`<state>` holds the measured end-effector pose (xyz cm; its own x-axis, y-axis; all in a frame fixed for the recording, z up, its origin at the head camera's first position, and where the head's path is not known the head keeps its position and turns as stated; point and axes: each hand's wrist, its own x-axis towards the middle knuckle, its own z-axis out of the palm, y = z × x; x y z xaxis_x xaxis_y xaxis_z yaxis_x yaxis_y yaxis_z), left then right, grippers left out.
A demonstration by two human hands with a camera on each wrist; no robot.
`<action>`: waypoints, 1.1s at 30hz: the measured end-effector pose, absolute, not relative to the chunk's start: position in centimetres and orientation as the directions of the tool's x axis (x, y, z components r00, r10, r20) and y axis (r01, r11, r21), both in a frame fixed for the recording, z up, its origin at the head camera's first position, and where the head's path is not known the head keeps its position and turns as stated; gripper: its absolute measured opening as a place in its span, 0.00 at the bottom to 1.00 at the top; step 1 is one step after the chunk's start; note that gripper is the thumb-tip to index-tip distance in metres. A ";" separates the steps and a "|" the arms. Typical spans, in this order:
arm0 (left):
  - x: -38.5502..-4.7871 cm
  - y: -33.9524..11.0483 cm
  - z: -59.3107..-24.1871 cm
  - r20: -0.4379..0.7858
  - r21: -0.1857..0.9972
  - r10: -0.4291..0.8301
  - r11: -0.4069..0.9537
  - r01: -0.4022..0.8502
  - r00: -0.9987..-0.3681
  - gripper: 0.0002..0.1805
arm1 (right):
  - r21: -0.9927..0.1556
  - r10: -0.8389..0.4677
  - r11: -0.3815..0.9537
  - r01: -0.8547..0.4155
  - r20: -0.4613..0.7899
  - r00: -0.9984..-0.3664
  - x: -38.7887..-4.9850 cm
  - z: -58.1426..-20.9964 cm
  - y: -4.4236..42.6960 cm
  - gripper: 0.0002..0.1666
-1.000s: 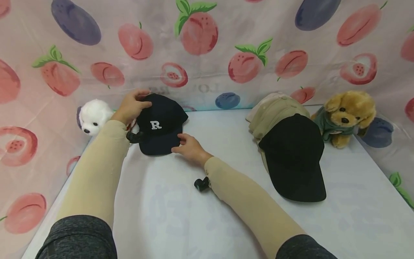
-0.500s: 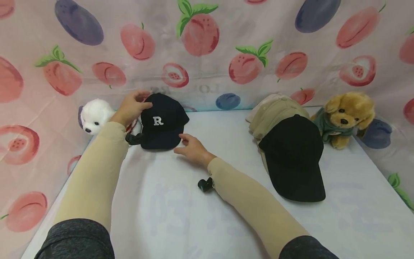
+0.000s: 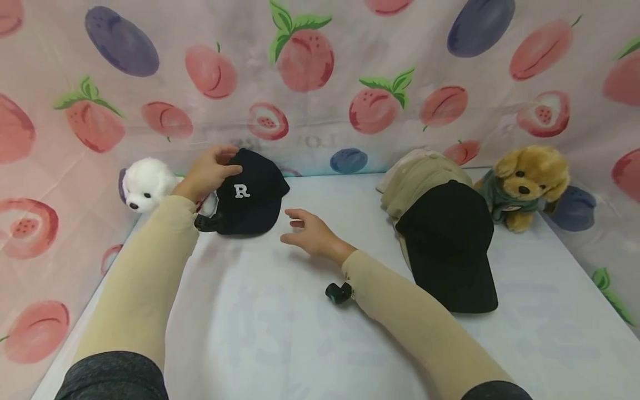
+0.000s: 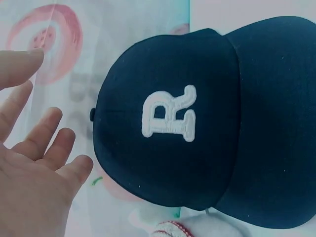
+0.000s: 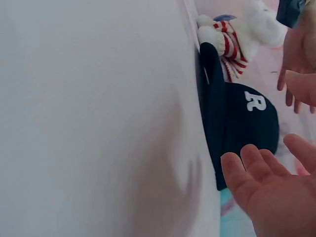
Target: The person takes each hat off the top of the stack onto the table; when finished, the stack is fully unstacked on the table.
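A navy baseball cap point(image 3: 250, 205) with a white letter R sits at the back left, brim towards me. My left hand point(image 3: 206, 171) hovers at the upper left of its crown, fingers spread. In the left wrist view a gap separates that hand point(image 4: 39, 177) from the crown. To the right of the brim is my right hand point(image 3: 317, 238), fingers loosely bent and holding nothing. The right wrist view has the same hand point(image 5: 279, 197) in front of the cap point(image 5: 249, 121). Behind my left wrist, a white plush dog point(image 3: 146, 186) is partly hidden.
On the right, a black cap point(image 3: 450, 244) overlaps a beige cap point(image 3: 430, 172), with a paler one behind. A brown plush dog point(image 3: 532, 172) in a green top sits beside them. Fruit-print cloth point(image 3: 310, 122) hangs behind the white table point(image 3: 260, 333).
My right hand has drawn away from the brim to the right. Earlier the cap shifted slightly and its brim edge moved back. My left hand stays by the crown.
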<state>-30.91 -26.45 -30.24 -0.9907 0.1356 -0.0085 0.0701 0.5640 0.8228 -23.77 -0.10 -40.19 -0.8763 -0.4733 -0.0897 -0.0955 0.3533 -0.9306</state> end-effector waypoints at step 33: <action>-26.2 -15.4 -31.9 -0.021 0.874 0.494 0.432 0.224 -0.869 0.29 | -0.846 -0.400 0.412 -0.338 0.165 -0.901 -16.1 -36.9 18.8 0.32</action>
<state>-26.21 -15.37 -31.94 -0.8695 0.4936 -0.0209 0.2240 0.4316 0.8738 -16.11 18.84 -36.89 -0.9014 -0.4003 0.1651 -0.3381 0.4123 -0.8460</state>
